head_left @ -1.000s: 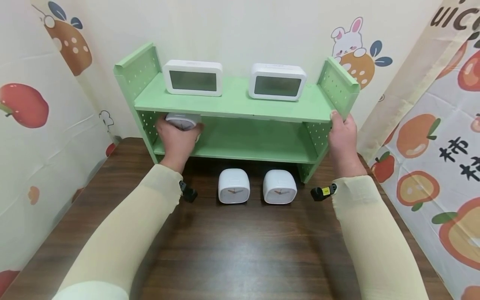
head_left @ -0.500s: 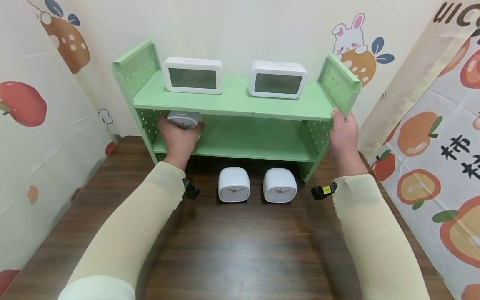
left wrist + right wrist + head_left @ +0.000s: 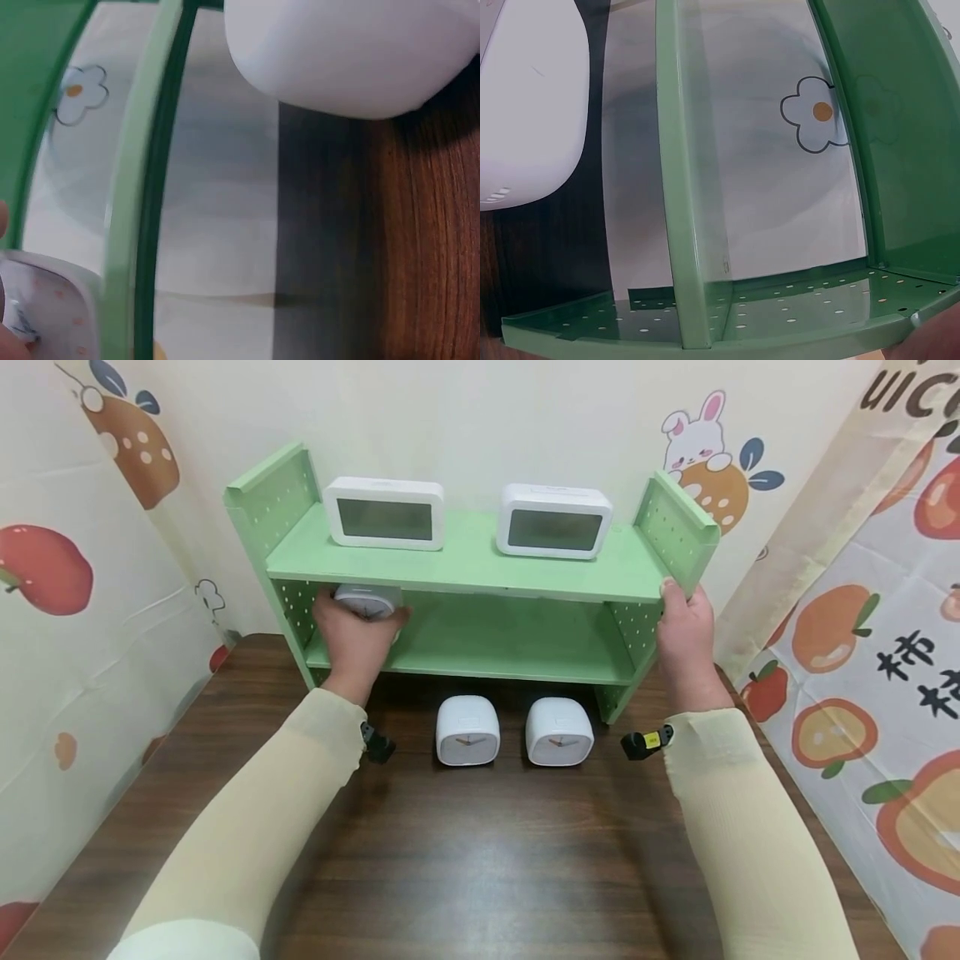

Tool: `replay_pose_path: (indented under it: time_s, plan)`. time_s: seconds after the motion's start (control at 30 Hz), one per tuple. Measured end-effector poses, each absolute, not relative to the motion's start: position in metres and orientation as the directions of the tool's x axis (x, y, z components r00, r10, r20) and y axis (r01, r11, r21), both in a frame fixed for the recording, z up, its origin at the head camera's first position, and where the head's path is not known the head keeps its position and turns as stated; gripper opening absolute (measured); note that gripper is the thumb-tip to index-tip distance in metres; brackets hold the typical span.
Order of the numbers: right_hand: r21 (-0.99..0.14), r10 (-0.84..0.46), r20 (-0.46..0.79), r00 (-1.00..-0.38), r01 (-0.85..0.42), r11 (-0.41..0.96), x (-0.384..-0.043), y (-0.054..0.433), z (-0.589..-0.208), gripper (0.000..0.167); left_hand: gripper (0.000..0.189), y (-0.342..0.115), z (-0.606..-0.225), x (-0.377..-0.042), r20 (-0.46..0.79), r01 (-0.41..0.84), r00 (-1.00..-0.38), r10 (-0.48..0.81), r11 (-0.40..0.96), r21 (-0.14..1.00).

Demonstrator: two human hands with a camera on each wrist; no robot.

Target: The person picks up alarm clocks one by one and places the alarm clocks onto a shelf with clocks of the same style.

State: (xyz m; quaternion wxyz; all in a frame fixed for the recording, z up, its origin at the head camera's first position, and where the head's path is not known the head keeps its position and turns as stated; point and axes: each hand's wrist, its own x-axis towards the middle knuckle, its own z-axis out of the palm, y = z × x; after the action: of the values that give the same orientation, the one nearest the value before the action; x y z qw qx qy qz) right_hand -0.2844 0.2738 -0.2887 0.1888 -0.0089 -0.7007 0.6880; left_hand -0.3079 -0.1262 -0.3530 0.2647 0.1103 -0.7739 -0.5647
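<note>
Gripping small white clock (image 3: 367,599) w/ curled L hand (image 3: 352,642) at L end of lower shelf (image 3: 510,639) in head view; holding R side panel (image 3: 678,539) of green rack (image 3: 281,502) w/ R hand (image 3: 686,631), closed on its edge. Also seeing L digital clock (image 3: 385,517) & R digital clock (image 3: 555,524) on upper shelf (image 3: 468,556), plus middle clock (image 3: 468,729) & R clock (image 3: 558,731) on dark table (image 3: 480,852). In L wrist view, catching just fingertips (image 3: 9,346) on held clock, btm L, beside shelf edge. In R wrist view, seeing only sliver of R hand by panel edge; too cropped to tell grip.
</note>
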Motion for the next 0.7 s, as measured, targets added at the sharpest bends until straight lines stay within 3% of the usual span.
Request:
replay_pose_path:
  time_s: [0.43,0.7]
  plan:
    - [-0.977,0.283,0.211,-0.936,-0.197,0.075,-0.281,0.274,-0.286,0.051,0.114,-0.134,-0.335,-0.263,0.278,0.186,-0.89,-0.361,0.269,0.945]
    - [-0.972,0.27,0.227,-0.935,-0.202,0.118,-0.28,0.273,-0.288,0.051,0.081,-0.152,-0.337,-0.24,0.293,0.226,-0.892,-0.343,0.222,0.948]
